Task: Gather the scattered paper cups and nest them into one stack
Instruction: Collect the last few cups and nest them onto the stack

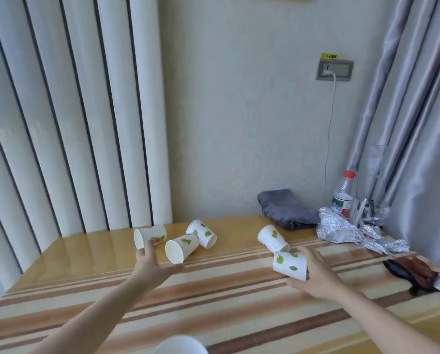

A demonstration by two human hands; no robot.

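Note:
Several white paper cups with green leaf prints lie on their sides on the striped table [213, 310]. My left hand [152, 264] is open, its fingertips at the far-left cup [147, 235] and its thumb under the rim of a second cup [180, 249]. A third cup [202, 232] lies just behind that one. My right hand [316, 274] is closed around a cup [289, 264], lifted slightly off the table. Another cup [271, 237] lies just beyond it. A white cup rim [180, 344] shows at the bottom edge.
At the back right lie a folded grey cloth [285, 209], crumpled foil [346, 232], a plastic bottle [344, 195] and a dark brown object [415, 273]. Curtains [418, 123] hang at the right; a cable [328, 139] drops from a wall socket.

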